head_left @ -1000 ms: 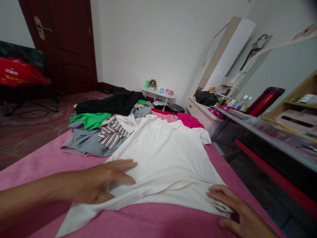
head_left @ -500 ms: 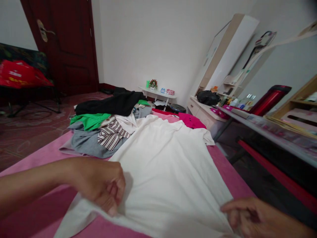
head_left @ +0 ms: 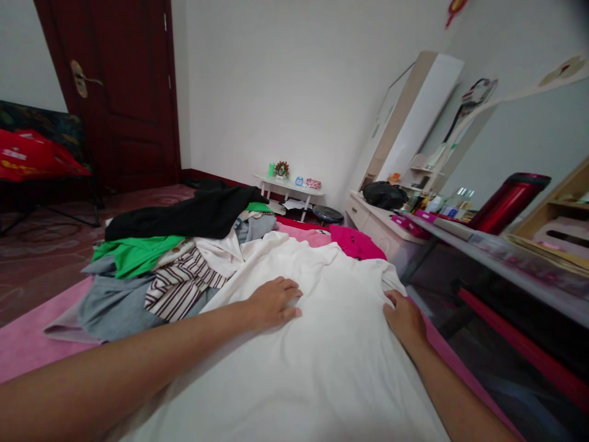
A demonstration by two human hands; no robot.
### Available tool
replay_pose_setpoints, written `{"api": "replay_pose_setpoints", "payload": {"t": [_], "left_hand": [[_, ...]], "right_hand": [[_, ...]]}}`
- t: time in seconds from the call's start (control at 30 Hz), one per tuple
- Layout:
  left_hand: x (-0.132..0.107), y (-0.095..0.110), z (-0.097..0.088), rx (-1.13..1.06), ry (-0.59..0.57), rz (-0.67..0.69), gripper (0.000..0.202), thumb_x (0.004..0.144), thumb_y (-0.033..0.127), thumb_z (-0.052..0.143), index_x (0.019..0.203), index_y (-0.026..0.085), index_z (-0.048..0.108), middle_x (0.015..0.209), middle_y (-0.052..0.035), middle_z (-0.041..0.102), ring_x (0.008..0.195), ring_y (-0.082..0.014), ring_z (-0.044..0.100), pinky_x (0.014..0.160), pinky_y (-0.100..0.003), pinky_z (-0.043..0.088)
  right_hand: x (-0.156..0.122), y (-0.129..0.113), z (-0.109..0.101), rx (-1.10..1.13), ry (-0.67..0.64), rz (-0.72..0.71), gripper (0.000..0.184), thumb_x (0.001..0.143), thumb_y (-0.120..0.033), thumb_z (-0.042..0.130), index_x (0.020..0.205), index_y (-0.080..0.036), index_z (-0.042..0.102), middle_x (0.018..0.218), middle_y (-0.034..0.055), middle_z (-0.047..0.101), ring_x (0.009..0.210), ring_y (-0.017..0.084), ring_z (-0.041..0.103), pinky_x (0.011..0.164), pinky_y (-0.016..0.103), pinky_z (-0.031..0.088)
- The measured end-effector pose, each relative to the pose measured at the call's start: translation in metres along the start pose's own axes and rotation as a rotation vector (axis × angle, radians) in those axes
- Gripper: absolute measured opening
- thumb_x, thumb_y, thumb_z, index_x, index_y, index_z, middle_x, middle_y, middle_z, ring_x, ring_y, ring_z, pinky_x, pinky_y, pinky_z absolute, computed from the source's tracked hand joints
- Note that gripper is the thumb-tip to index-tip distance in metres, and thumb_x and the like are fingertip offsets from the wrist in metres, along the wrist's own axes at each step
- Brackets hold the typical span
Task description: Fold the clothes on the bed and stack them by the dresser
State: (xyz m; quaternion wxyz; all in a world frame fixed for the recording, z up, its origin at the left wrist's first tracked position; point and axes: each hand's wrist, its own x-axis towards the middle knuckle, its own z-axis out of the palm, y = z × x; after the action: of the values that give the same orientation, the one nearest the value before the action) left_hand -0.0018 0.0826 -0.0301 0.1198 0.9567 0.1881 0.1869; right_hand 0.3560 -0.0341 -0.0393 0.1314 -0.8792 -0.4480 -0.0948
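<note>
A white T-shirt [head_left: 317, 362] lies spread over the pink bed cover [head_left: 32, 344], its collar end away from me and soft wrinkles across it. My left hand [head_left: 275, 302] rests palm down on the upper left part of the shirt, fingers stretched out and a little apart. At the shirt's right edge, just below the sleeve, my right hand [head_left: 405, 318] touches the fabric with its fingers loosely bent and the thumb apart; nothing shows gripped in it.
To the left is a clothes heap with black trousers [head_left: 184, 215], a green garment [head_left: 142, 253] and a striped garment [head_left: 181, 288]. A magenta garment [head_left: 356, 242] lies beyond the shirt. Along the right runs a grey-edged desk [head_left: 501, 258] bearing a red cylinder [head_left: 510, 202].
Both hands have moved forward from the shirt's near hem to its upper part. My left hand has let go of the hem and flattened. The view has shifted slightly.
</note>
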Motion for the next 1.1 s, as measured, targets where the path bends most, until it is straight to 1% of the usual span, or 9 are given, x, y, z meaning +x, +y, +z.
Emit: {"api": "replay_pose_setpoints", "payload": {"t": [0.07,0.17,0.27,0.43,0.67,0.77,0.87,1.0,1.1], "left_hand": [[0.011,-0.012,-0.007,-0.08,-0.06,-0.004,0.033,0.09,0.037,0.049,0.112,0.019,0.066,0.116,-0.0086,0.065,0.107,-0.0235,0.059,0.095,-0.034,0.046],[0.042,-0.04,-0.019,-0.106,-0.047,-0.199,0.025,0.087,0.028,0.051,0.1,0.021,0.071,0.099,-0.0038,0.071,0.091,-0.019,0.065,0.085,-0.027,0.051],[0.079,-0.073,-0.025,0.018,0.107,-0.393,0.037,0.081,0.02,0.057,0.117,0.019,0.063,0.12,-0.0073,0.064,0.111,-0.0223,0.059,0.098,-0.029,0.044],[0.12,-0.112,-0.024,0.124,0.184,-0.661,0.062,0.074,0.008,0.057,0.134,0.012,0.043,0.131,-0.019,0.053,0.117,-0.0269,0.055,0.097,-0.035,0.044],[0.143,-0.129,-0.002,0.117,0.209,-0.875,0.041,0.071,0.016,0.065,0.111,0.007,0.061,0.11,-0.0226,0.066,0.103,-0.0313,0.063,0.085,-0.034,0.049],[0.145,-0.137,0.006,0.098,0.283,-0.916,0.026,0.075,0.025,0.065,0.095,0.008,0.068,0.102,-0.0211,0.069,0.099,-0.0314,0.065,0.083,-0.034,0.049],[0.143,-0.142,0.012,0.082,0.398,-0.926,0.025,0.082,0.03,0.057,0.094,0.012,0.069,0.1,-0.0165,0.071,0.098,-0.0274,0.065,0.084,-0.031,0.048],[0.139,-0.141,0.016,0.053,0.543,-0.93,0.032,0.09,0.03,0.044,0.107,0.014,0.065,0.101,-0.0115,0.071,0.096,-0.0216,0.065,0.083,-0.027,0.047],[0.137,-0.138,0.018,0.04,0.593,-0.919,0.03,0.086,0.026,0.048,0.105,0.012,0.067,0.101,-0.0121,0.07,0.096,-0.022,0.064,0.086,-0.027,0.046]], "right_hand": [[0.011,-0.004,-0.006,-0.072,0.049,0.058,0.039,0.077,-0.017,0.045,0.112,-0.023,0.06,0.107,0.0113,0.066,0.092,0.029,0.064,0.069,0.035,0.047],[0.031,-0.025,-0.008,-0.018,0.21,0.056,0.044,0.075,-0.012,0.043,0.115,-0.021,0.058,0.113,0.0121,0.062,0.093,0.026,0.063,0.074,0.034,0.046],[0.049,-0.058,0.005,0.211,0.308,-0.039,0.048,0.075,-0.014,0.044,0.122,-0.016,0.051,0.111,0.0105,0.063,0.097,0.023,0.061,0.082,0.031,0.046],[0.073,-0.088,0.039,0.334,0.198,0.053,0.066,0.082,-0.029,0.048,0.142,-0.008,0.03,0.095,0.0132,0.069,0.09,0.029,0.065,0.078,0.035,0.047],[0.108,-0.084,0.053,0.304,0.168,0.035,0.055,0.084,-0.052,0.049,0.13,-0.022,0.055,0.106,0.0124,0.069,0.098,0.03,0.063,0.082,0.039,0.047],[0.115,-0.084,0.058,0.482,0.147,0.008,0.039,0.075,-0.051,0.06,0.098,-0.022,0.071,0.084,0.0079,0.072,0.084,0.027,0.066,0.075,0.037,0.05],[0.117,-0.081,0.064,0.639,0.145,0.037,0.024,0.075,-0.041,0.059,0.076,-0.018,0.067,0.06,0.0033,0.067,0.057,0.02,0.064,0.058,0.029,0.051],[0.118,-0.075,0.067,0.775,0.184,0.13,0.026,0.084,-0.035,0.042,0.083,-0.014,0.059,0.069,0.0071,0.069,0.048,0.015,0.062,0.045,0.024,0.048],[0.114,-0.073,0.062,0.755,0.232,0.15,0.027,0.084,-0.028,0.039,0.098,-0.012,0.056,0.08,0.0108,0.069,0.062,0.018,0.066,0.055,0.028,0.052]]}}
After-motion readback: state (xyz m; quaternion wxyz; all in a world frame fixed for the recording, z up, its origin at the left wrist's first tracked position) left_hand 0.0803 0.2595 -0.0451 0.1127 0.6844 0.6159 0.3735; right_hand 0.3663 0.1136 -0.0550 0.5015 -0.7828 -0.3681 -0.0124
